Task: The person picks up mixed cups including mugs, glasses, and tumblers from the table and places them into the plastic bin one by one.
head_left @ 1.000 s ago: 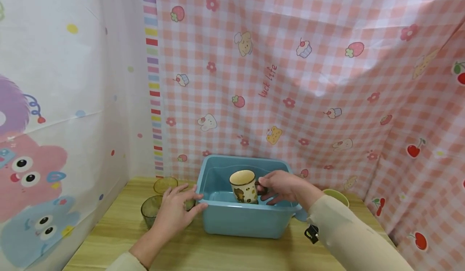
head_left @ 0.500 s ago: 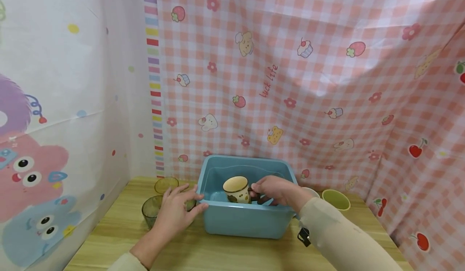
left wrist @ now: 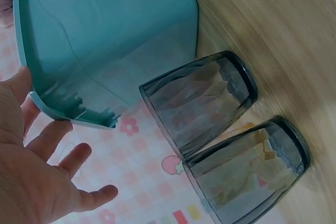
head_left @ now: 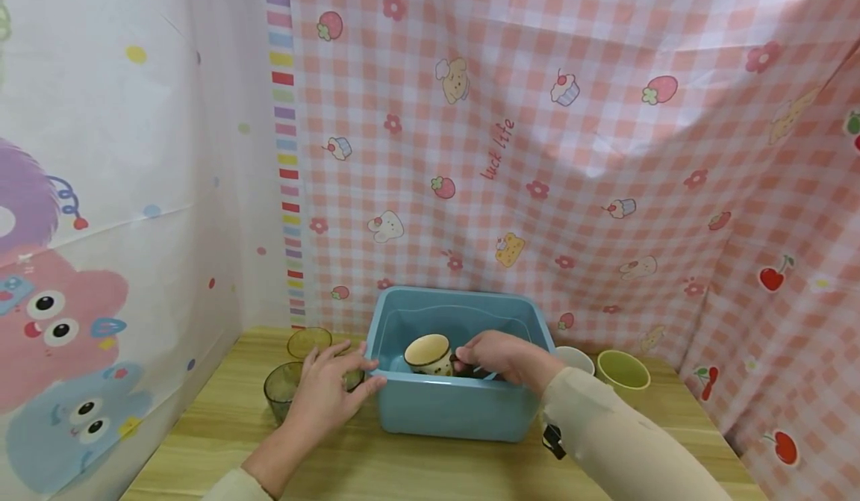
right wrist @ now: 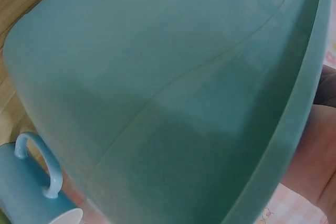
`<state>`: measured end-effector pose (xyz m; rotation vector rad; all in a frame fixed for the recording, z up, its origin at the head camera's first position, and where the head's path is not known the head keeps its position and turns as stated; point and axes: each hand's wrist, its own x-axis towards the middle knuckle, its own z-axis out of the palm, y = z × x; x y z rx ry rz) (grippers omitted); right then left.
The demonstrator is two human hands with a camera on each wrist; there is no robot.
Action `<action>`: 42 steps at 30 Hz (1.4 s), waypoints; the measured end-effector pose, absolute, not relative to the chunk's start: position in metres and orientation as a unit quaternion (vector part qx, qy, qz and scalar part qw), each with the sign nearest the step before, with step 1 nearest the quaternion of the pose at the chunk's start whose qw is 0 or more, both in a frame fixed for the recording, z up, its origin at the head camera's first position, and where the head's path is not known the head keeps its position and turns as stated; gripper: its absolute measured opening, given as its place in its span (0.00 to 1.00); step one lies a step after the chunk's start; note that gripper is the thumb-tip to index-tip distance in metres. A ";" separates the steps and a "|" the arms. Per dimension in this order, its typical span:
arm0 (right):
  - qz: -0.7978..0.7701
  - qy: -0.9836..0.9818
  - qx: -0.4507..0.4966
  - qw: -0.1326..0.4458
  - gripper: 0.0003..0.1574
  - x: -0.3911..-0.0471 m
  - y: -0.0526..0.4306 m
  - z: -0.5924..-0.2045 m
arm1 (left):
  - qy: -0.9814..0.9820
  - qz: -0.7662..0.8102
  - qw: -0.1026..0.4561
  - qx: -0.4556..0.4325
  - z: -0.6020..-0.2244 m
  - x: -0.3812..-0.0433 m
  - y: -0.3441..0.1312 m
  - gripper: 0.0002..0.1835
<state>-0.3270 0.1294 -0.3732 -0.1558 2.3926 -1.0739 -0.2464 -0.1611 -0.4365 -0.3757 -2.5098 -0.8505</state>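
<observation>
A pale blue plastic tub (head_left: pixel 457 409) stands on the wooden table. Inside it, a cream mug (head_left: pixel 428 353) with brown figures and a dark rim leans to the left. My right hand (head_left: pixel 502 355) reaches over the front rim and grips the mug by its dark handle; the mug's lower part is hidden behind the tub's front wall. In the right wrist view only the forearm shows beyond the tub wall. My left hand (head_left: pixel 325 383) has its fingers spread, with thumb and fingertips at the tub's left rim. Near it stand two smoky faceted glasses (left wrist: pixel 202 103).
An amber glass (head_left: pixel 310 340) is at the back left. Right of the tub are a blue mug (right wrist: pixel 29 184) with a white inside and a green cup (head_left: pixel 623 370). A checked cloth (head_left: pixel 510 150) hangs close behind the tub.
My right hand has lowered the mug deeper into the tub and shifted it left, tipping it more. The cups on the right have come into fuller view. My left hand has stayed in place.
</observation>
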 end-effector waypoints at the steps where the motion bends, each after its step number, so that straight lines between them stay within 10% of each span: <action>1: -0.394 0.881 -0.058 0.255 0.21 -0.328 0.129 -0.374 | -0.912 -0.308 0.232 -0.138 -0.437 -0.246 -0.161 0.14; 42: -0.282 0.907 -0.121 0.289 0.20 -0.351 0.132 -0.390 | -0.915 -0.311 0.220 -0.133 -0.440 -0.247 -0.162 0.18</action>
